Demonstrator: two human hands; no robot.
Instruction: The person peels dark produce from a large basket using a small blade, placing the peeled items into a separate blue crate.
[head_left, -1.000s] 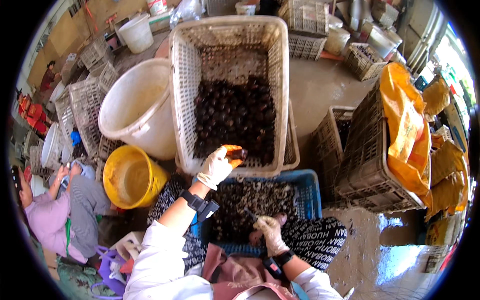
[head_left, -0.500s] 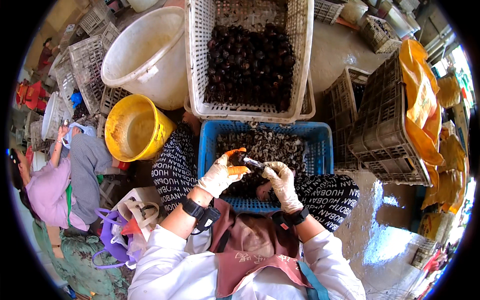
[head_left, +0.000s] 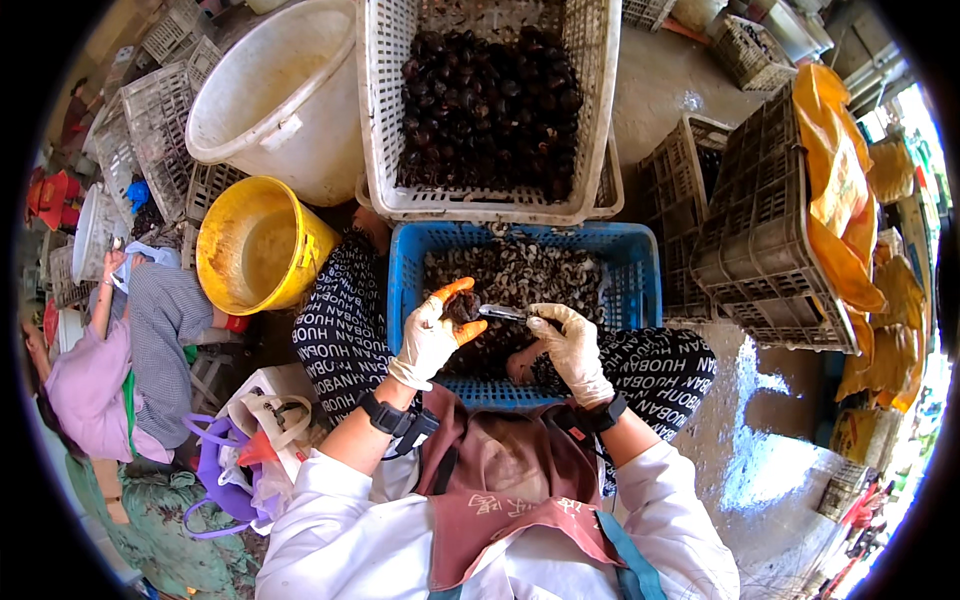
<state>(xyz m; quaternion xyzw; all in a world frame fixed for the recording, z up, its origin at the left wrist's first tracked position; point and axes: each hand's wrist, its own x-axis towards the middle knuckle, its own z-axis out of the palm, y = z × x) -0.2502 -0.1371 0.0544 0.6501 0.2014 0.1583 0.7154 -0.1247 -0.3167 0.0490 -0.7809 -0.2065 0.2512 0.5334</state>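
Note:
Over the blue plastic basket [head_left: 648, 285] my two gloved hands are close together. My left hand [head_left: 425, 345], with orange coverings on its fingertips, is closed on a small dark shellfish [head_left: 462, 306]. Between thumb and fingers my right hand [head_left: 572, 348] grips a slim metal shucking tool [head_left: 500, 312]. Its far end meets the shellfish; whether it is inside cannot be made out. Below, the blue basket holds a heap of dark and whitish shellfish pieces [head_left: 530, 275]. Beyond it, a tall white crate [head_left: 590, 120] contains many dark whole shellfish [head_left: 490, 110].
To the left stand a yellow bucket [head_left: 318, 250] and a large white tub [head_left: 325, 150]. A purple bag [head_left: 215, 465] lies by my left side, near a seated person [head_left: 95, 375]. Stacked dark crates [head_left: 760, 230] with an orange cloth [head_left: 830, 170] stand on the right.
The tool has swung from a slant to nearly level, still against the shellfish. My hands have moved slightly apart. The whole view has shifted a little, with surroundings sliding up and left.

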